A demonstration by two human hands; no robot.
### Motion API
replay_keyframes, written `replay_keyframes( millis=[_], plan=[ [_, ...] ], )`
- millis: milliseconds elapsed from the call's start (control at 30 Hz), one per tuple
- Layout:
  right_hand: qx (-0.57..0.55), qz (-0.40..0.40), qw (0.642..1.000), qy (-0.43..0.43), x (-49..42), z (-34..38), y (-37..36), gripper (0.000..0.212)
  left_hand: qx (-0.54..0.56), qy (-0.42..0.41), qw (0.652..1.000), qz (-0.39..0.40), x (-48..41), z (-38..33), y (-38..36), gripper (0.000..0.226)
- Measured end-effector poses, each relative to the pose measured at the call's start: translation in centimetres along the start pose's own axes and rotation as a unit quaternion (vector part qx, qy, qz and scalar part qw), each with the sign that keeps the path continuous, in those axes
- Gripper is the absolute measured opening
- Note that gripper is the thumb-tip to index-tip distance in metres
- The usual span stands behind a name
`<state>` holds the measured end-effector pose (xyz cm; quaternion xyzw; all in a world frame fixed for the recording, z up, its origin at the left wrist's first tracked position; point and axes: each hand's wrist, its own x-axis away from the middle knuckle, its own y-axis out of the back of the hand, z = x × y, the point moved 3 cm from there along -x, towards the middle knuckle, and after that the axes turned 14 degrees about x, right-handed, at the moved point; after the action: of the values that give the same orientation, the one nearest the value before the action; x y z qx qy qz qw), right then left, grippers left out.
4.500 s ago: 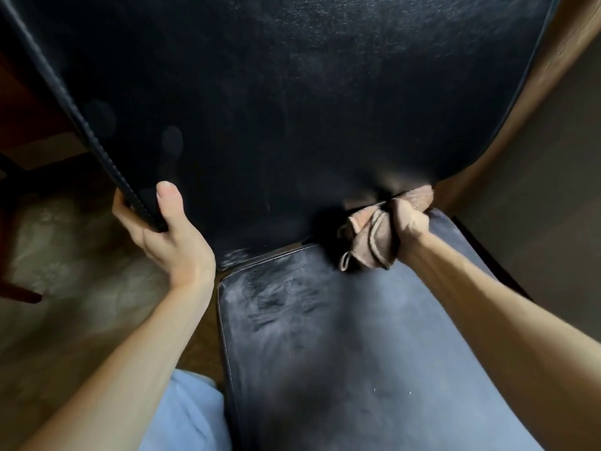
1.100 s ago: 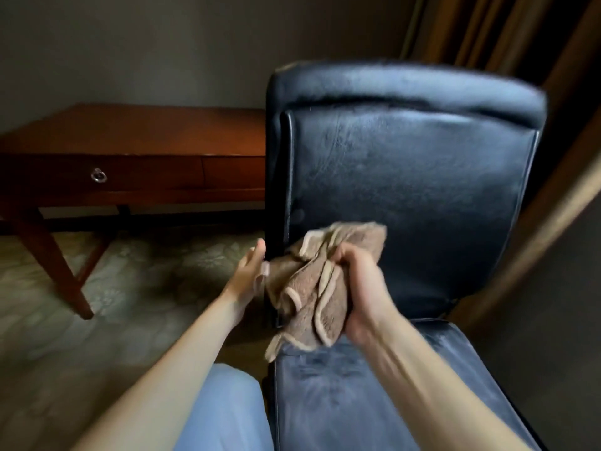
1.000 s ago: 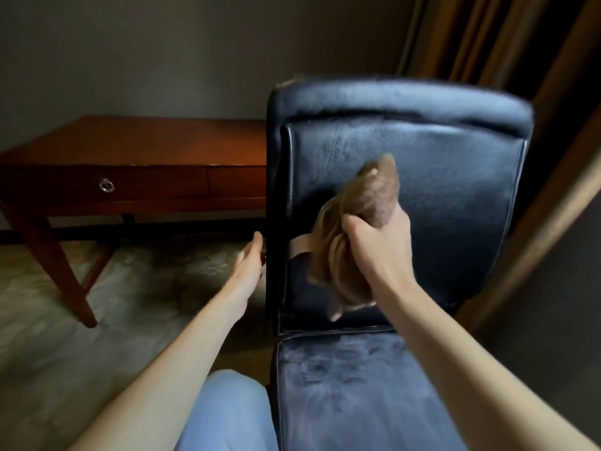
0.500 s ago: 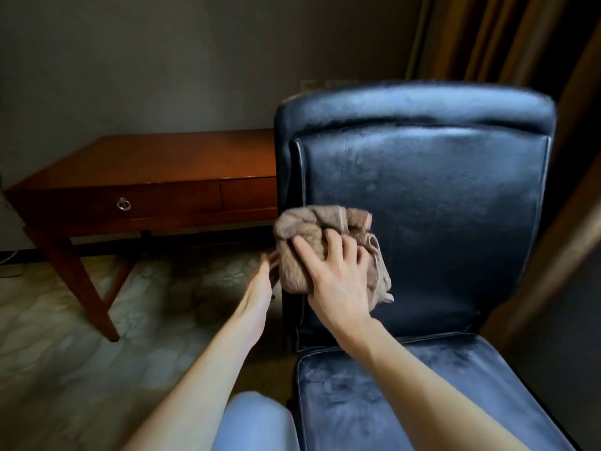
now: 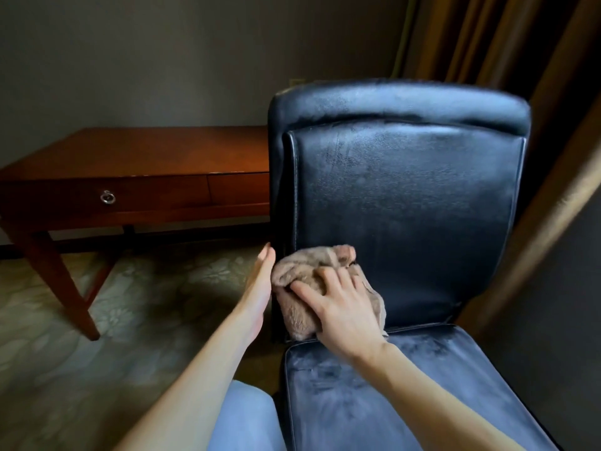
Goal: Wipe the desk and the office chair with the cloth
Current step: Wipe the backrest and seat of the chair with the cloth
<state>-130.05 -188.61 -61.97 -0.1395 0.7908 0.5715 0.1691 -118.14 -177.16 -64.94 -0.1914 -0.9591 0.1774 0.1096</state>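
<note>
A black leather office chair fills the right half of the view, its backrest upright and its seat streaked with dust. My right hand presses a bunched brown cloth flat against the lower left of the backrest, fingers spread over it. With straight fingers, my left hand rests against the backrest's left edge, right beside the cloth. A reddish wooden desk with a ring-pull drawer stands behind the chair to the left.
Patterned carpet covers the floor left of the chair. Brown curtains hang at the right behind the chair. A grey wall runs behind the desk. My knee in light blue trousers shows at the bottom.
My right hand has slid the cloth down the backrest's left side to just above the seat. My left hand has stayed on the backrest's edge.
</note>
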Motion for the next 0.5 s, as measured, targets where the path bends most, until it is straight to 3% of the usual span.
replay_keyframes(
  millis=[133,200,333,400,500],
  plan=[
    [-0.03,-0.139,0.988,-0.068,-2.1,-1.9,4.7,0.058,0.036,-0.01,0.999,-0.009,-0.3,0.0,-0.4,0.033],
    [-0.015,-0.173,0.981,-0.087,-4.4,-2.8,6.9,0.06,0.037,-0.009,0.999,-0.01,-0.3,-0.2,-0.5,0.032],
    [0.035,-0.114,0.986,-0.115,-10.0,-4.5,9.1,0.073,0.061,0.006,0.998,0.009,-0.6,0.1,0.4,0.055],
    [0.025,-0.088,0.988,-0.127,-11.7,-4.2,8.4,0.069,0.077,0.019,0.997,0.021,-0.9,0.2,0.7,0.06],
    [0.031,-0.111,0.986,-0.12,-10.9,-2.1,5.3,0.054,0.111,0.035,0.993,0.03,-1.4,0.4,1.1,0.061]
  ],
)
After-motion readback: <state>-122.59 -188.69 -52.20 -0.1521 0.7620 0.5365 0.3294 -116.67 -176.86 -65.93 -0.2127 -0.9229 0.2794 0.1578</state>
